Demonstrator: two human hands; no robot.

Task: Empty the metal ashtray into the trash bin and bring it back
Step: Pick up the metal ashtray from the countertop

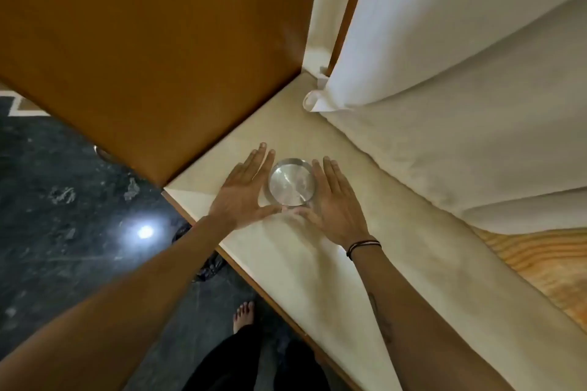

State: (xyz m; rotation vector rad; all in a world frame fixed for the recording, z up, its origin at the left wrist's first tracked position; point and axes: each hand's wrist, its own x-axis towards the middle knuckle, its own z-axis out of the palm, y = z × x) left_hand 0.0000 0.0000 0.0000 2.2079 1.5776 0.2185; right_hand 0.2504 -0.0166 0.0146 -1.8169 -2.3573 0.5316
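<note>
A round, shiny metal ashtray (291, 181) rests on a cream shelf top (317, 263) close to its near-left corner. My left hand (243, 190) lies flat on the shelf at the ashtray's left side, fingers stretched out. My right hand (333, 200) lies flat at its right side, fingers also stretched. Both thumbs meet in front of the ashtray's near rim. The hands frame the ashtray and touch or nearly touch its rim; neither is closed around it. I see nothing inside the ashtray. No trash bin is visible.
A brown wooden panel (152, 41) stands upright to the left of the shelf. White curtains (444, 73) hang at the right and back. A black bag (206, 263) lies on the dark stone floor (63, 216) below. My bare foot (244, 314) stands by the shelf edge.
</note>
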